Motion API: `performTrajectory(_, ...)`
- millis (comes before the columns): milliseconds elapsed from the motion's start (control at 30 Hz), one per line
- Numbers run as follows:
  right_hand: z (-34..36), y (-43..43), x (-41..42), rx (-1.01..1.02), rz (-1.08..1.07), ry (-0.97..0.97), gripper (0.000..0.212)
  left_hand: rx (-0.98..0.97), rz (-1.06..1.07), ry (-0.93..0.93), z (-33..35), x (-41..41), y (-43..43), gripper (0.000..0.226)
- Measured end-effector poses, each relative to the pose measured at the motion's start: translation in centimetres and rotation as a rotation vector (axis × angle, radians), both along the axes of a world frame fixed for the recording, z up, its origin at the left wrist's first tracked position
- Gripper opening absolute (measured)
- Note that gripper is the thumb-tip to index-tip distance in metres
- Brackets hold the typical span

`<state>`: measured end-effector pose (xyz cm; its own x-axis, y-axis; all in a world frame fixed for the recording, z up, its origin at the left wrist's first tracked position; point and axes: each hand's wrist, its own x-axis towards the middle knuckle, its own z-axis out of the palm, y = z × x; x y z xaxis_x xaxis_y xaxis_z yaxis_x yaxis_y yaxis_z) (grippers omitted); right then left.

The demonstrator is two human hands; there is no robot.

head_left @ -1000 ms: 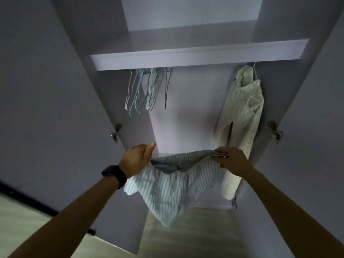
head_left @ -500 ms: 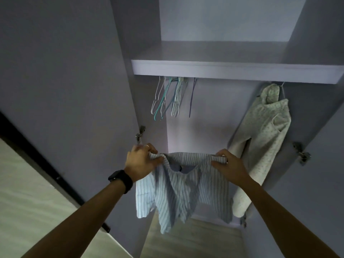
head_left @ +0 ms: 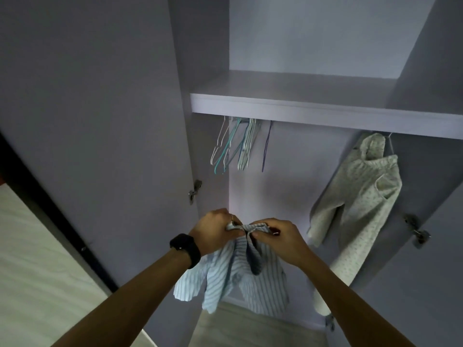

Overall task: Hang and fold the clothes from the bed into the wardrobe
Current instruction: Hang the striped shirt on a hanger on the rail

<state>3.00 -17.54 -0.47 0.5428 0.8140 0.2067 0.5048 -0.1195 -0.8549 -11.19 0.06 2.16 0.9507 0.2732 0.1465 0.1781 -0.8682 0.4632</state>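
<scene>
The left hand [head_left: 215, 231] and the right hand [head_left: 280, 236] are raised side by side in front of the open wardrobe [head_left: 275, 186], almost touching. Both pinch the top edge of a blue-and-white striped shirt [head_left: 250, 279]. The left hand's fingers are curled over a bunched fold of the cloth. The right hand grips the fabric next to it between thumb and fingers. The two held edges are drawn together, so the dark inner side of the collar shows just under the right thumb. A black watch [head_left: 185, 246] sits on the left wrist.

The shirt hangs loose below the hands, its sleeves and hem drooping toward the floor [head_left: 250, 329] at the foot of the wardrobe, touching nothing else.

Beyond the hands, a bundle of thin empty hangers [head_left: 235, 146] in white and teal hangs under the shelf [head_left: 300, 111], toward the left side. One dark hanger [head_left: 266, 146] hangs just to their right. On the far right, under the same shelf, a pale dotted garment [head_left: 358, 196] hangs on its own hanger, reaching down past the level of the hands. The left door [head_left: 100, 121] stands open, with a metal hinge [head_left: 194, 191] at its inner edge.
</scene>
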Motion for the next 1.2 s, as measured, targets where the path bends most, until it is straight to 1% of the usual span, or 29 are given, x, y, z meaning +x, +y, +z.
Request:
performTrajectory(67, -0.5, 0.6, 0.5, -0.002, 0.005, 0.021, 0.016, 0.046, 0.092, 0.006, -0.6, 0.3, 0.2, 0.03)
performTrajectory(133, -0.8, 1.4, 1.2, 0.0, 0.008, 0.034, 0.015, 0.142, 0.149, 0.019, -1.2, 0.8, 0.2, 0.031)
performTrajectory(167, -1.0, 1.6, 1.6, -0.008, 0.021, 0.036, 0.014, 0.217, 0.169, 0.034, -1.1, 1.0, 0.0, 0.029)
performTrajectory(233, -1.1, 2.5, 2.7, -0.046, 0.047, 0.043, 0.014, 0.479, 0.186, 0.057, -0.4, 1.4, 0.1, 0.023)
performTrajectory(300, -0.9, 3.5, 4.8, -0.078, 0.046, 0.056, 0.017, 0.664, 0.202, 0.057, 0.7, 2.0, 0.7, 0.029)
performTrajectory(333, -0.8, 4.2, 6.1, -0.09, 0.033, 0.045, 0.017, 0.708, 0.259, 0.061, 1.2, 2.3, 1.1, 0.031)
performTrajectory(400, -0.7, 6.1, 9.3, -0.125, -0.001, -0.003, 0.022, 0.743, 0.383, 0.16, 2.1, 3.1, 1.8, 0.029)
performTrajectory(433, -0.6, 7.2, 10.8, -0.138, -0.029, -0.026, 0.026, 0.779, 0.426, 0.215, 2.0, 3.5, 2.7, 0.033)
performTrajectory(533, 0.0, 10.5, 14.6, -0.195, -0.11, -0.082, 0.042, 0.906, 0.499, 0.309, 2.6, 3.5, 4.7, 0.045)
performTrajectory(633, -0.2, 14.1, 18.1, -0.225, -0.208, -0.137, 0.052, 0.966, 0.545, 0.337, 2.6, 3.6, 6.8, 0.044)
performTrajectory(700, -0.9, 16.3, 19.7, -0.22, -0.286, -0.11, 0.061, 1.011, 0.61, 0.345, 2.0, 3.6, 8.8, 0.043)
performTrajectory(800, -2.1, 19.2, 21.4, -0.214, -0.367, -0.056, 0.076, 1.036, 0.667, 0.421, 0.9, 3.3, 11.7, 0.047)
performTrajectory(867, -3.4, 20.8, 22.2, -0.184, -0.403, -0.029, 0.081, 1.128, 0.677, 0.462, -0.5, 3.1, 13.4, 0.05)
performTrajectory(933, -4.6, 22.3, 22.8, -0.155, -0.452, -0.011, 0.078, 1.223, 0.681, 0.482, -1.4, 3.1, 14.6, 0.051)
performTrajectory(967, -5.2, 22.9, 22.9, -0.138, -0.48, -0.013, 0.073, 1.258, 0.685, 0.476, -1.9, 3.1, 15.0, 0.05)
performTrajectory(1033, -6.1, 23.6, 23.1, -0.078, -0.559, -0.026, 0.054, 1.315, 0.69, 0.453, -2.3, 3.1, 15.7, 0.051)
performTrajectory(1100, -6.3, 23.8, 23.3, -0.021, -0.635, -0.041, 0.036, 1.36, 0.691, 0.431, -2.3, 3.2, 15.9, 0.056)
performTrajectory(1133, -6.1, 23.8, 23.3, -0.009, -0.656, -0.037, 0.035, 1.375, 0.691, 0.424, -2.2, 3.2, 16.0, 0.06)
performTrajectory(1200, -5.2, 23.5, 23.5, -0.021, -0.687, -0.016, 0.047, 1.383, 0.683, 0.425, -2.4, 3.2, 15.8, 0.065)
